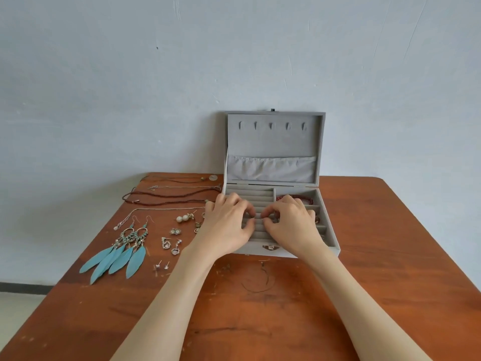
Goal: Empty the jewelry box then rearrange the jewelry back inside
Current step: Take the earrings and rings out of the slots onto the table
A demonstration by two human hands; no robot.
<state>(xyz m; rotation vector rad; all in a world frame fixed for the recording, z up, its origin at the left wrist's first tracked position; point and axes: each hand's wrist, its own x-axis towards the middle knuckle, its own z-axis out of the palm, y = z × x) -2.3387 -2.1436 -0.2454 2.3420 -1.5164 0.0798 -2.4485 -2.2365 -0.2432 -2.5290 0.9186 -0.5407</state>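
Note:
A grey velvet jewelry box [330, 246] stands open on the table, its lid [273, 142] leaning upright against the wall. My left hand [226, 225] and my right hand [291, 222] are both over the ring-roll section, fingers curled. Between the fingertips of the two hands sits a small silver piece [257, 217]; both pinch it, and its exact kind is too small to tell. A red bead bracelet [299, 197] lies in the box's back right compartment. The other right compartments are partly hidden by my right hand.
Left of the box on the brown table [377, 282] lie blue feather earrings [117, 254], several small earrings [169, 243], pearl earrings [183, 218], studs [162, 264] and several necklaces [169, 196]. A thin hoop [257, 281] lies in front of the box.

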